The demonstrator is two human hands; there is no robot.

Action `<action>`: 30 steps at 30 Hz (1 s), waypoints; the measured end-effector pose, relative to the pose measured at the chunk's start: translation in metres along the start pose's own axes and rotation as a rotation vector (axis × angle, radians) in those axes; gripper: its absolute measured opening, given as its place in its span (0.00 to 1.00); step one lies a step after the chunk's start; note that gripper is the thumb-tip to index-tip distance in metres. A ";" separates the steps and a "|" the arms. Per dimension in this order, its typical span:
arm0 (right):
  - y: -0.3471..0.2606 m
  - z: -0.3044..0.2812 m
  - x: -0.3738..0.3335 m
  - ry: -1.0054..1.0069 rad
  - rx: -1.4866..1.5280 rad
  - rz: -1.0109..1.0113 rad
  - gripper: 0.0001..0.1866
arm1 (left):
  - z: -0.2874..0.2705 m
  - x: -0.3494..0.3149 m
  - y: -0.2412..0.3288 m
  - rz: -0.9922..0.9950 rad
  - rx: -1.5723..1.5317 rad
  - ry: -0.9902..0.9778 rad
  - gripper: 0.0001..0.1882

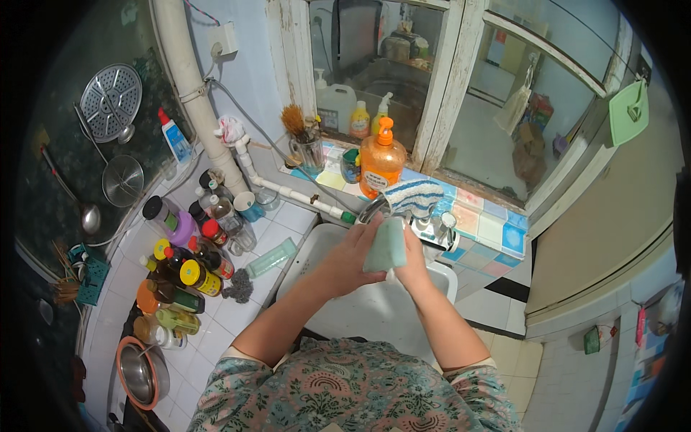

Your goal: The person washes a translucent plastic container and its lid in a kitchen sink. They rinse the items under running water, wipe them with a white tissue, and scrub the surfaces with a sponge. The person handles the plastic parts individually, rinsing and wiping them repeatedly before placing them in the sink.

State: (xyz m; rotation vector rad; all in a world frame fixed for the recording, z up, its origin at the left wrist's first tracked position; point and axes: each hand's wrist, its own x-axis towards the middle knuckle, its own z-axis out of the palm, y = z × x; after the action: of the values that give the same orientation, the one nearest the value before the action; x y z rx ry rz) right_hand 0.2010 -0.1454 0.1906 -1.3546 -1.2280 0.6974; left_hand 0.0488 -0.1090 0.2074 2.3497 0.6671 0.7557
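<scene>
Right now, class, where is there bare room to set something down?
On the counter, bare tiles lie between the jars and the left forearm; on the ledge, right of the tap handle. The sink looks open between the forearms. Crowded: the counter's left, with jars and bottles, and the ledge around the orange bottle.

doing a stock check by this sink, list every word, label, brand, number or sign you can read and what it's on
No text is readable here:
Orange pump bottle: label print too small to read.
White-and-blue bottle with red nozzle: print too small to read.
Yellow-lidded jar: label too small to read.
Pale green block: no print visible.
</scene>
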 end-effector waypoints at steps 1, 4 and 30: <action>0.000 0.001 -0.001 0.042 0.204 0.083 0.19 | 0.002 0.001 0.002 -0.023 0.046 -0.017 0.55; -0.009 -0.003 0.002 0.024 0.898 0.178 0.21 | 0.005 0.001 0.003 -0.026 0.026 0.105 0.56; -0.018 -0.015 -0.003 0.034 0.647 -0.010 0.20 | 0.001 0.003 0.004 0.092 0.428 0.243 0.48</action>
State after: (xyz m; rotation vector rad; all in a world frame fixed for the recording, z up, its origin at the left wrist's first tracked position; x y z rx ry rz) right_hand 0.2090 -0.1561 0.2103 -0.8156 -0.8682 0.9566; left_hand 0.0526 -0.1106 0.2098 2.7132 0.9034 1.0356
